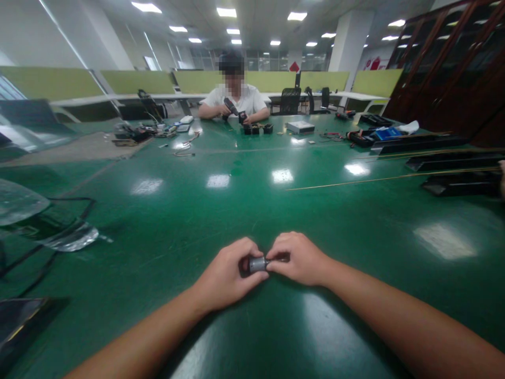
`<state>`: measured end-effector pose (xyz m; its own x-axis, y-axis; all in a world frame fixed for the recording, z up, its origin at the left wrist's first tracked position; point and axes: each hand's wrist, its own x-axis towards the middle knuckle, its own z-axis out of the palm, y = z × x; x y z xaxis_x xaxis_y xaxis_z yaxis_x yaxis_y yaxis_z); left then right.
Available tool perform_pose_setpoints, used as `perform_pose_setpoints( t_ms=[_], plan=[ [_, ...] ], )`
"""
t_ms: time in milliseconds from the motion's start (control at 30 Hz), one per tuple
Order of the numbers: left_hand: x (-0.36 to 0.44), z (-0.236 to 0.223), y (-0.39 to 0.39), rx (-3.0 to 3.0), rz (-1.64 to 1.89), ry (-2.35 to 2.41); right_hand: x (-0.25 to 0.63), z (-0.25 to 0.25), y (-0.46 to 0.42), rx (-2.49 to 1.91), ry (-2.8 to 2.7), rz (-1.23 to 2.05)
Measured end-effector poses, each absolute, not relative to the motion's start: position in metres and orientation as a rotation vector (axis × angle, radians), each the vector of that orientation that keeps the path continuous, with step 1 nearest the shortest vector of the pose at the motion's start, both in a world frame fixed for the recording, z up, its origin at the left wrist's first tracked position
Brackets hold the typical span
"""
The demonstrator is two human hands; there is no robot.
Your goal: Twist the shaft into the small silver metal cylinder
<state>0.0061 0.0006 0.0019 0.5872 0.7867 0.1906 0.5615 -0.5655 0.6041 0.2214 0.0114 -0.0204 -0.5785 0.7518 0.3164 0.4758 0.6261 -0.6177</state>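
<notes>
A small grey metal cylinder with a dark left end, much like a small motor (258, 263), lies sideways between my two hands just above the green tabletop. My left hand (231, 271) is closed around it, thumb below and fingers above. At the cylinder's right end, my right hand (298, 259) pinches a small dark part between thumb and fingertips. A bit of something dark and thin shows inside the right hand's curl; its kind is hidden. Both hands are close to the table, almost touching each other.
The glossy green table (177, 210) spreads out ahead. A clear plastic bottle (47, 221) lies at left near black cables. Black channels (457, 160) and thin rods are at right. Across the table a person in a white shirt (252, 97) holds a power drill (231, 106).
</notes>
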Motion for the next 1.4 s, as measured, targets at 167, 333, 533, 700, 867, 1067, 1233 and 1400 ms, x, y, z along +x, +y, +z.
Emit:
perform_pose_setpoints(
  t_ms=[167, 333, 533, 700, 867, 1067, 1233, 1400],
  plan=[
    [0.004, 0.003, 0.002, 2.299, 0.591, 1.049, 0.221, -0.019, 0.008, -0.985, -2.265, 0.617],
    [0.003, 0.001, 0.003, 2.316, 0.546, 1.112, 0.224, -0.017, 0.006, -0.980, -2.295, 0.629],
    [0.004, 0.000, 0.002, 2.314, 0.542, 1.113, 0.221, -0.019, 0.006, -0.978, -2.311, 0.613],
    [0.004, 0.001, 0.001, 2.316, 0.549, 1.110, 0.222, -0.019, 0.006, -0.943, -2.316, 0.610],
    [0.003, 0.000, 0.001, 2.327, 0.558, 1.090, 0.227, -0.018, 0.006, -0.943, -2.335, 0.615],
    [0.002, 0.000, 0.002, 2.334, 0.557, 1.077, 0.229, -0.018, 0.006, -0.969, -2.343, 0.623],
    [0.001, 0.001, 0.002, 2.319, 0.555, 1.077, 0.229, -0.015, 0.006, -0.980, -2.346, 0.635],
    [0.001, 0.001, 0.002, 2.315, 0.547, 1.071, 0.232, -0.013, 0.005, -0.998, -2.346, 0.637]
  ],
)
